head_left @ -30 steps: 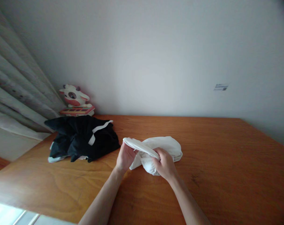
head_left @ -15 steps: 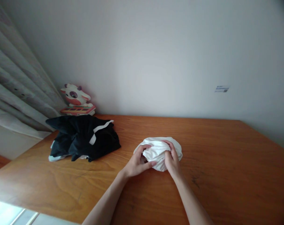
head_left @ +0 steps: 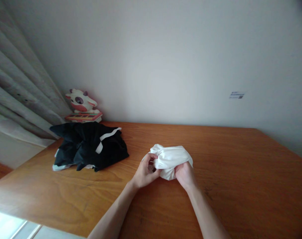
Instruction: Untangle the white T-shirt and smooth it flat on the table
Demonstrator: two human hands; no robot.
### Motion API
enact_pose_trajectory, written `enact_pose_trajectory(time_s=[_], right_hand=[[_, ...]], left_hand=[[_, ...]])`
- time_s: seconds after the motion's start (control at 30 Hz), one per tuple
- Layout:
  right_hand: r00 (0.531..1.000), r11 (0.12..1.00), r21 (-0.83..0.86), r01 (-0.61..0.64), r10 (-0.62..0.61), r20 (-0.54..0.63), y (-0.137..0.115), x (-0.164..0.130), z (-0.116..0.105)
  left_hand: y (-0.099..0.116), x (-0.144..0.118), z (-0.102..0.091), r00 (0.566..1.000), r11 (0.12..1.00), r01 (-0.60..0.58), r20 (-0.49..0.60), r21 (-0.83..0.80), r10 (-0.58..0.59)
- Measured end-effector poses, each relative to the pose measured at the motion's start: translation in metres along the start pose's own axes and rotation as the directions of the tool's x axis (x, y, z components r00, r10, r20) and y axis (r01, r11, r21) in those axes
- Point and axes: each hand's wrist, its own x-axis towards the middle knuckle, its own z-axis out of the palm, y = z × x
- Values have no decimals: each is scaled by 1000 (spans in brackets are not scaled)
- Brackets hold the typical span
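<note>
A bunched white cloth, perhaps a garment, rests on the wooden table in front of me. My left hand grips its left side, thumb below and fingers curled over a fold. From the lower right, my right hand reaches in under a smooth raised fold, palm turned partly upward. The cloth hides the fingers of this hand, so I cannot see whether they are closed.
Left on the table lies a crumpled black garment with a white strip. Behind it stands a cow-shaped toy keyboard beside the curtain. A small label sticks to the wall.
My right hand has turned and slid its fingers beneath the upper fold, which now lies smoother and wider. My left hand has stayed at the left side of the cloth.
</note>
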Motion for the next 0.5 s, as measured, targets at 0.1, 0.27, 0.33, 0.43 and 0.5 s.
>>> enact_pose_trajectory(time_s=[0.1, 0.27, 0.33, 0.43, 0.5], right_hand=[[999, 997, 65, -39, 40, -13, -4, -1, -4], [994, 988, 110, -106, 107, -1, -10, -1, -7], [993, 986, 112, -121, 122, 1, -13, -1, -6], [995, 990, 104, -95, 99, -27, -18, 1, -8], [997, 995, 83, -50, 54, -55, -21, 2, -11]], left_hand=[[3, 0, -3, 999, 997, -30, -10, 66, 31], [5, 0, -6, 999, 991, -42, -15, 128, 44], [5, -1, -6, 1000, 993, 13, -19, 118, -11], [4, -1, -7, 993, 985, 118, 1, 123, -119], [4, -1, -8, 994, 979, 107, 19, 173, -112]])
